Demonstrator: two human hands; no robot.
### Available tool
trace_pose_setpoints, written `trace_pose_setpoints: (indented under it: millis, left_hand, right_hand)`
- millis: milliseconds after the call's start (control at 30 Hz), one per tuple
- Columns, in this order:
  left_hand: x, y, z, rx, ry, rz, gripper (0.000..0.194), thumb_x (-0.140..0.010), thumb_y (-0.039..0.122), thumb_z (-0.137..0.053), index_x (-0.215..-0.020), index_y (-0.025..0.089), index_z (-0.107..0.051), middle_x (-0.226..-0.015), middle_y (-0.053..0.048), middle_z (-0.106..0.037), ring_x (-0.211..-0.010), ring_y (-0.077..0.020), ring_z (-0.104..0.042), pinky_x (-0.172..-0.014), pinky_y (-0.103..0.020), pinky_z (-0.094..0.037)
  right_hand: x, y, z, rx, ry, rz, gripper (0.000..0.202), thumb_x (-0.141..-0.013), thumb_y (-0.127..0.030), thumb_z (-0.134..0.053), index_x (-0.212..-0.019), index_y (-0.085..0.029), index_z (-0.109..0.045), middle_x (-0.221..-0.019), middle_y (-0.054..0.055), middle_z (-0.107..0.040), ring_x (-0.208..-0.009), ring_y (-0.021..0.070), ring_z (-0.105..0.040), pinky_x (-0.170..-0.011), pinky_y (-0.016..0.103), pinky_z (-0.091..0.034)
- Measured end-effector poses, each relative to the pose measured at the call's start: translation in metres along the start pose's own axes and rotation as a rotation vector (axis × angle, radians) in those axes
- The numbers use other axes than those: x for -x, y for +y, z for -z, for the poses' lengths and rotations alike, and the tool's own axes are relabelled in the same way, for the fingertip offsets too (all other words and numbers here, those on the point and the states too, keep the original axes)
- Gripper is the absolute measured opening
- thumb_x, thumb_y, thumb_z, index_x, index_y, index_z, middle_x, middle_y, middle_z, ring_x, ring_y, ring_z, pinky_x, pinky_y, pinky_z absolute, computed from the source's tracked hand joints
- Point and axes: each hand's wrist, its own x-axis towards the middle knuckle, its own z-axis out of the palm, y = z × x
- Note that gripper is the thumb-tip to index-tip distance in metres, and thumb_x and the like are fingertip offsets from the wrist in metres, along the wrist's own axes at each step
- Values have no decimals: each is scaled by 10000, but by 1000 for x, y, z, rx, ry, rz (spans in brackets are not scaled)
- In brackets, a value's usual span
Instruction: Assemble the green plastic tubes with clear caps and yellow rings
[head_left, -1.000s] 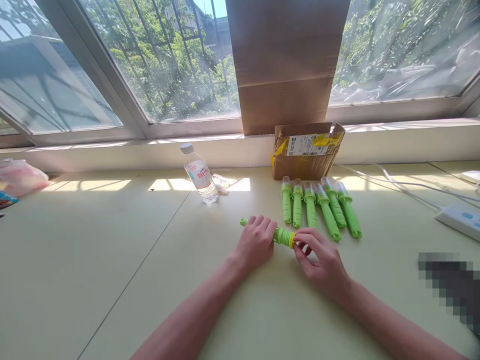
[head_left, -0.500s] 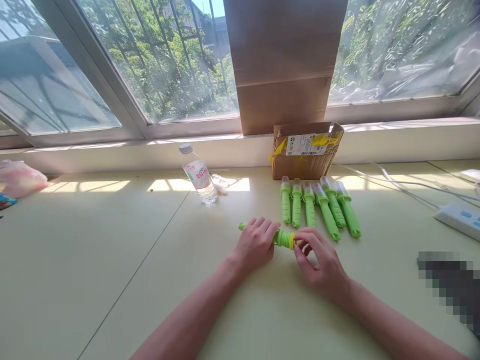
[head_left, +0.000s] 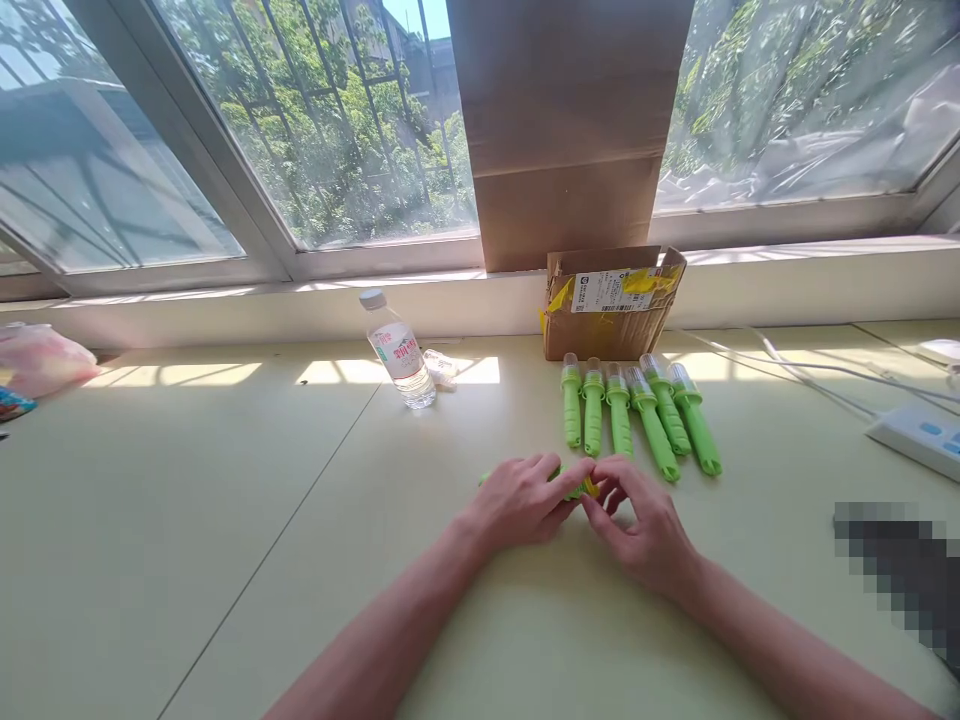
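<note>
My left hand (head_left: 525, 500) is wrapped round a green stick-shaped plastic piece (head_left: 576, 492), holding it level just above or on the table. Most of the piece is hidden under the palm, with a small green end showing at the left. Yellow rings (head_left: 592, 487) circle its right end. My right hand (head_left: 637, 510) pinches this yellow end between thumb and forefinger, and the two hands' fingertips almost meet. Behind them, several green ribbed handles with clear caps (head_left: 619, 410) lie side by side in a row.
An open cardboard box (head_left: 611, 325) stands against the wall behind the capped handles. A water bottle (head_left: 403, 355) and a small white packet (head_left: 441, 368) are left of it. A white power strip (head_left: 919, 435) with cables lies at right, a pinkish plastic bag (head_left: 41, 355) far left.
My left hand has slid right along the green piece, its fingers now covering the ribbed part near the yellow rings. My right hand has stayed almost in place.
</note>
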Motion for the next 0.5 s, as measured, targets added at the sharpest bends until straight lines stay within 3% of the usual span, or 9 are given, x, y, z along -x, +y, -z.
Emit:
trace_pose_setpoints:
  millis: [500]
  left_hand:
    - [-2, 2, -2, 134, 1, 83, 389, -933, 411, -280, -1290, 267, -341, -850, -27, -603, -693, -157, -600, -530, -229, -401]
  right_hand:
    - [-1, 5, -2, -44, 49, 50, 88, -824, -125, -544, -848, -204, -513, -874, 24, -540, -632, 85, -504, -540, 232, -466]
